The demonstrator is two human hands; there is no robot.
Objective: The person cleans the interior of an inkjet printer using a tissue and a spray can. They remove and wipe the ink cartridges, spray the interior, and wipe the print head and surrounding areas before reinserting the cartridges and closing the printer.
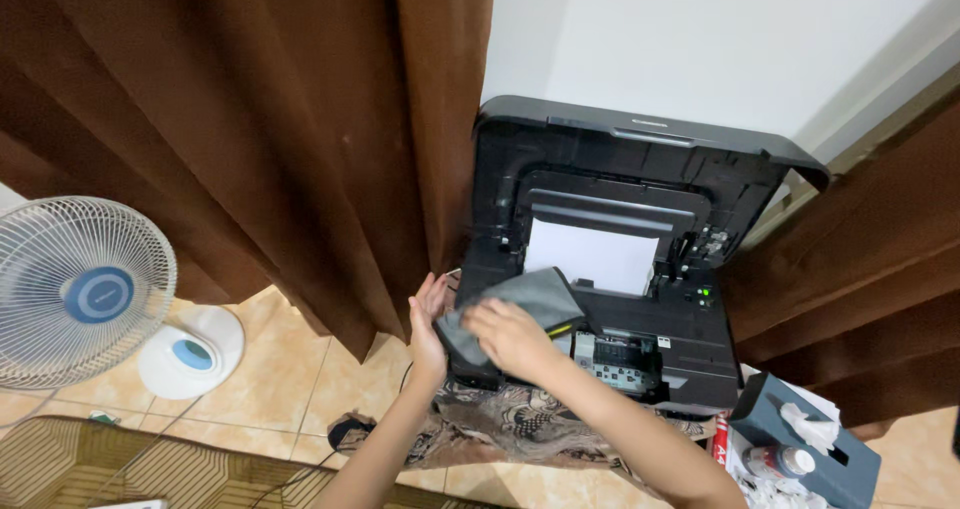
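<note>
The right hand [512, 337] presses a grey cloth [520, 307] flat onto the near left corner of the open black printer [640, 269]; wiping appears in progress. The left hand [428, 319], fingers together, braces the printer's left side. Beyond, white paper [592, 257] sits in the tray; the next pass likely needs care near it.

The printer [610, 259] is showing black, with a white sheet of paper [592, 256] in its tray and a small green light [704, 293] glowing on its panel. The cloth [520, 304] is looking dark grey. The curtains [250, 119] are hanging in deep brown, and the wall [720, 39] behind is appearing plain white. The fan [80, 291] is showing white with a blue centre, and its base [192, 352] is white with a light blue oval. The floor tiles [290, 389] are looking beige-orange. The fabric [510, 419] under the printer is carrying a brown and cream ornamental pattern. The tissue box [800, 447] is showing dark teal, with white tissue [812, 424] coming out.
</note>
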